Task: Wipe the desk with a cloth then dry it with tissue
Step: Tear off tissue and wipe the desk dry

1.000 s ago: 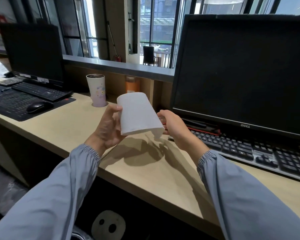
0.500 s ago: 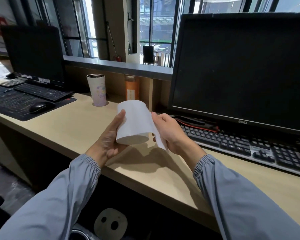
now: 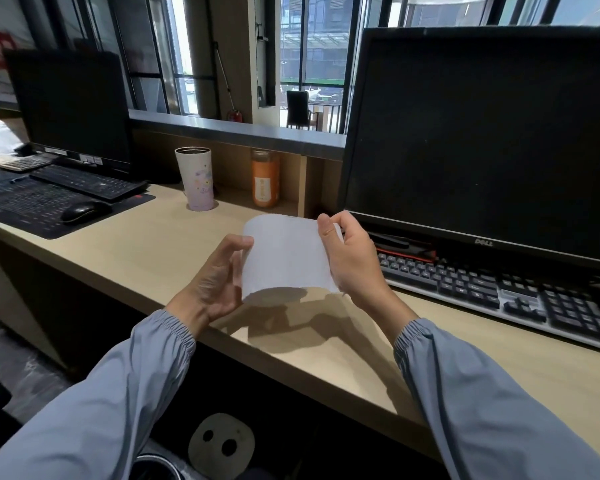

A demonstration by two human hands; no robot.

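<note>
Tissue roll: a white tissue roll (image 3: pixel 284 254) is held up in the air above the tabletop (image 3: pixel 146 244), in front of the monitor (image 3: pixel 482 140) on the right, its open end turned down toward the camera
Left hand: the left hand (image 3: pixel 215 282) cups the roll's left side, thumb up near the top edge, fingers wrapped behind; closed on the roll
Right hand: the right hand (image 3: pixel 350 258) pinches the roll's upper right edge between thumb and fingertips, seemingly gripping the loose end of the sheet; a thin flap of tissue shows just below the palm
Cloth: no cloth is visible anywhere in view
Tabletop state: the bare wood between the two keyboards shows no clear wet sheen or streaks; too hard to tell whether it is damp
Nearby things: a tall cup (image 3: pixel 194 178) and an orange bottle (image 3: pixel 265 178) stand at the back near the partition, well apart from the hands; a keyboard (image 3: pixel 492 292) lies just right of the right hand
Progress: with tissue in hand and no cloth about, the wiping step is probably over and the drying step is only being prepared
Left to do: pull off and tear a length of tissue, then rub it over the tabletop; no tissue touches the wood yet
</note>
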